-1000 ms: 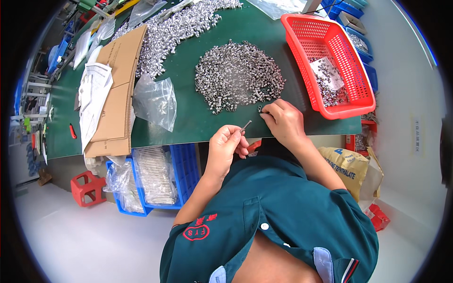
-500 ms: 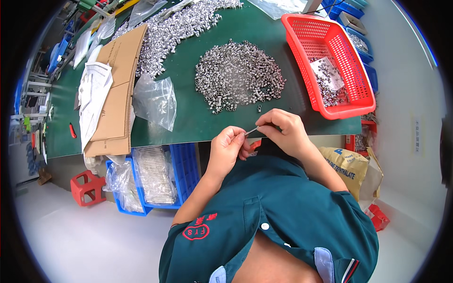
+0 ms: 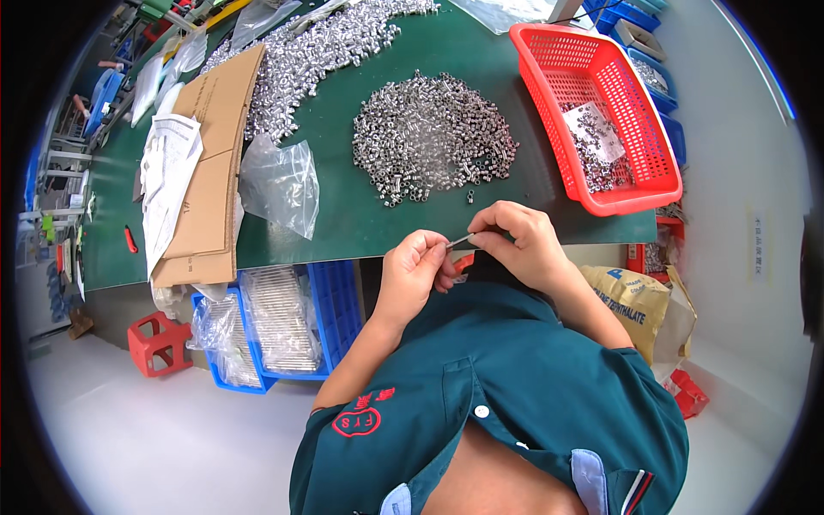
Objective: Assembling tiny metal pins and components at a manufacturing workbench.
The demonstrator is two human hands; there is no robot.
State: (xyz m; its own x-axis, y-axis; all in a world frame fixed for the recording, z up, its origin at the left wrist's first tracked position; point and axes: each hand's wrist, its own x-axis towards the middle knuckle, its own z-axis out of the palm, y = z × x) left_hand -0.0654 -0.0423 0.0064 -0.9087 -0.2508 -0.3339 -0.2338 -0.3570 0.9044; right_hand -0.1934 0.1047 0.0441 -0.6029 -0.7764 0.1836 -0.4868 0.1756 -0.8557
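At the near edge of the table, both hands meet on a thin grey metal rod (image 3: 458, 242). My left hand (image 3: 415, 268) pinches its lower left end between thumb and fingers. On the other end, my right hand (image 3: 520, 245) closes thumb and forefinger; whether a small part sits in that pinch is hidden by the fingertips. Just beyond the hands lies a round heap of small silver metal rings (image 3: 429, 142) on the green table (image 3: 343, 227). One loose ring (image 3: 470, 197) lies between the heap and my right hand.
A red perforated basket (image 3: 592, 202) with rings and a paper slip stands at right. Larger silver parts (image 3: 318, 51) spread at far left. Cardboard (image 3: 202, 193), papers (image 3: 167, 184) and a clear bag (image 3: 283, 184) lie left. Blue bins (image 3: 339, 309) stand below the table.
Both hands keep almost the same pose on the rod. The view has shifted very slightly. Skin-toned shapes, perhaps a person's hands, now show by a blue tray at far left.
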